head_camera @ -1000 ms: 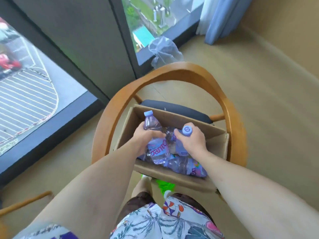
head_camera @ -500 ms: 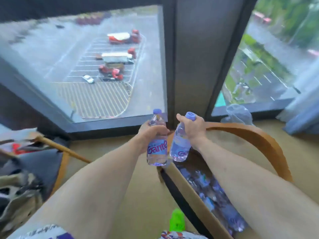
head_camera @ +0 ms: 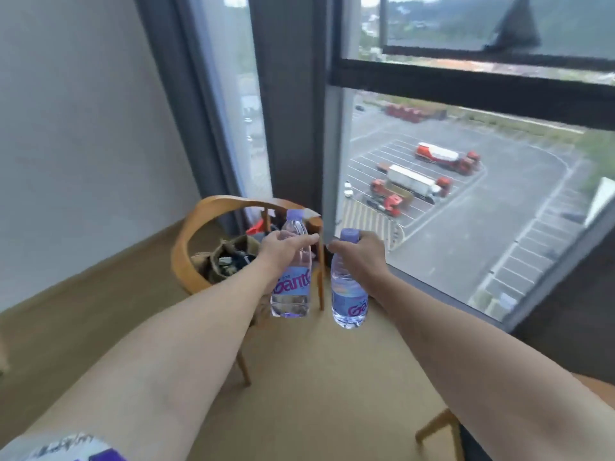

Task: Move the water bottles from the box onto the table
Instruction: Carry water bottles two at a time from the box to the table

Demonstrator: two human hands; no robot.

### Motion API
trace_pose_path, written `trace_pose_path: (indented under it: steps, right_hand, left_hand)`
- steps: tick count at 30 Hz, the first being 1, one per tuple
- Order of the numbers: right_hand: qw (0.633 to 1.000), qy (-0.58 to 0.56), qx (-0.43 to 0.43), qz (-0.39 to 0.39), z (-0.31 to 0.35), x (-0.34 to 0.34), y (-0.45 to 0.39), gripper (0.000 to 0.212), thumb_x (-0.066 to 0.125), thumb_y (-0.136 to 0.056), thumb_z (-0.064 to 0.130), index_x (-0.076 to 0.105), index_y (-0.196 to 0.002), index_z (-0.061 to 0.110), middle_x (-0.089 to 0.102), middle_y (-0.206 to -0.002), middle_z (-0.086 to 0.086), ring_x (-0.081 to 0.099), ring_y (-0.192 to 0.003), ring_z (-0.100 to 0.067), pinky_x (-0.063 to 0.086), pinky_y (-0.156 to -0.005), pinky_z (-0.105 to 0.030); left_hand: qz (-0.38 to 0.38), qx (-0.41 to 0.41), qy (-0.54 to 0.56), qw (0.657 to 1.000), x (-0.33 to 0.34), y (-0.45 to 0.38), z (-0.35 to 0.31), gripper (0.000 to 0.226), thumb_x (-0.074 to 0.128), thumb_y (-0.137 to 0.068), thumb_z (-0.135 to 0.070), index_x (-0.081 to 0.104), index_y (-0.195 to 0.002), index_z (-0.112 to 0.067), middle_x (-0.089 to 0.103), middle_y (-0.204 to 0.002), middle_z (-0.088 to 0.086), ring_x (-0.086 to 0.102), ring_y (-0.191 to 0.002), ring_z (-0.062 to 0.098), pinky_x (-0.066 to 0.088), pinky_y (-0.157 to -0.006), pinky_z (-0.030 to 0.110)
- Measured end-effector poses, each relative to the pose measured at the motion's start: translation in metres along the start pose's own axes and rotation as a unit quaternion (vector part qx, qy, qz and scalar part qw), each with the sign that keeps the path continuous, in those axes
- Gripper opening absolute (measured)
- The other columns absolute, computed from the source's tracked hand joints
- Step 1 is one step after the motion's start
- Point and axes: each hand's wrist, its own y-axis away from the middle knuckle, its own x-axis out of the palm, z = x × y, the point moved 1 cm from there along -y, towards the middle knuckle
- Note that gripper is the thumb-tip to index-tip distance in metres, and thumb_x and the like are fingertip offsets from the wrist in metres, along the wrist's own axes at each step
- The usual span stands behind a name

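Both bottles have swung away from the box, now out of view, and hang in the air before a different chair (head_camera: 199, 227) by the window (head_camera: 466, 194). Left hand (head_camera: 283, 247) grips the left bottle (head_camera: 293, 284) round its shoulder; right hand (head_camera: 359, 254) clasps the right bottle (head_camera: 349, 301) at the neck, just beside the other, both upright. Bags sit on the chair seat behind the left arm.

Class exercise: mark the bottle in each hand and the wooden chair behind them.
Left-hand bottle (head_camera: 290, 287), head view, on its blue label.
Right-hand bottle (head_camera: 349, 302), head view, on its label.
Wooden chair (head_camera: 213, 207), head view, on its curved backrest.
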Motion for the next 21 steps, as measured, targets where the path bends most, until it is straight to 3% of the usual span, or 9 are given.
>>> trace_pose_path:
  steps: [5, 8, 11, 14, 18, 21]
  right_hand:
    - [0.993, 0.000, -0.057, 0.108, 0.063, 0.163, 0.036, 0.018, 0.069, -0.058, 0.039, 0.069, -0.058, 0.021, 0.061, -0.048, 0.007, 0.057, -0.050, -0.009, 0.053, -0.057, -0.037]
    - [0.983, -0.004, -0.057, 0.174, 0.095, 0.253, 0.063, 0.018, 0.074, -0.066, 0.031, 0.072, -0.067, 0.014, 0.069, -0.056, 0.004, 0.068, -0.057, -0.016, 0.059, -0.062, -0.039]
    - [0.969, -0.011, -0.062, 0.240, 0.128, 0.336, 0.097, 0.017, 0.076, -0.068, 0.028, 0.069, -0.064, 0.013, 0.065, -0.051, 0.008, 0.063, -0.049, -0.009, 0.052, -0.053, -0.026]
    - [0.946, -0.013, -0.073, 0.314, 0.161, 0.409, 0.138, 0.016, 0.073, -0.067, 0.025, 0.063, -0.059, 0.015, 0.062, -0.048, 0.009, 0.061, -0.042, -0.004, 0.046, -0.050, -0.019]
    - [0.914, -0.006, -0.092, 0.396, 0.197, 0.498, 0.195, 0.020, 0.078, -0.068, 0.022, 0.061, -0.058, 0.019, 0.064, -0.060, 0.003, 0.068, -0.064, -0.024, 0.058, -0.068, -0.035]
    - [0.886, -0.005, -0.106, 0.451, 0.218, 0.559, 0.238, 0.023, 0.077, -0.069, 0.023, 0.060, -0.054, 0.021, 0.060, -0.054, 0.008, 0.059, -0.056, -0.020, 0.051, -0.059, -0.029]
  left_hand:
    - [-0.144, 0.000, 0.041, 0.989, -0.184, 0.029, 0.013, 0.052, 0.092, -0.068, -0.027, 0.066, -0.109, -0.008, 0.076, -0.076, 0.007, 0.071, -0.059, 0.022, 0.058, -0.057, 0.032]
    - [-0.202, -0.015, 0.043, 0.978, -0.283, 0.061, 0.025, 0.052, 0.090, -0.070, -0.035, 0.063, -0.110, -0.015, 0.077, -0.089, 0.009, 0.075, -0.071, 0.027, 0.064, -0.071, 0.042]
    - [-0.278, -0.018, 0.062, 0.958, -0.373, 0.103, 0.041, 0.055, 0.092, -0.056, -0.042, 0.066, -0.099, -0.019, 0.078, -0.087, 0.009, 0.076, -0.076, 0.033, 0.063, -0.081, 0.051]
    - [-0.362, -0.024, 0.089, 0.927, -0.446, 0.149, 0.059, 0.058, 0.093, -0.044, -0.044, 0.067, -0.090, -0.021, 0.078, -0.074, 0.002, 0.076, -0.065, 0.027, 0.065, -0.070, 0.043]
    - [-0.447, -0.024, 0.143, 0.883, -0.523, 0.204, 0.085, 0.054, 0.095, -0.049, -0.035, 0.063, -0.087, -0.016, 0.075, -0.064, 0.003, 0.072, -0.054, 0.024, 0.057, -0.053, 0.032]
    - [-0.500, -0.029, 0.159, 0.851, -0.574, 0.240, 0.105, 0.054, 0.094, -0.056, -0.035, 0.062, -0.093, -0.015, 0.074, -0.062, 0.000, 0.071, -0.050, 0.020, 0.054, -0.045, 0.027]
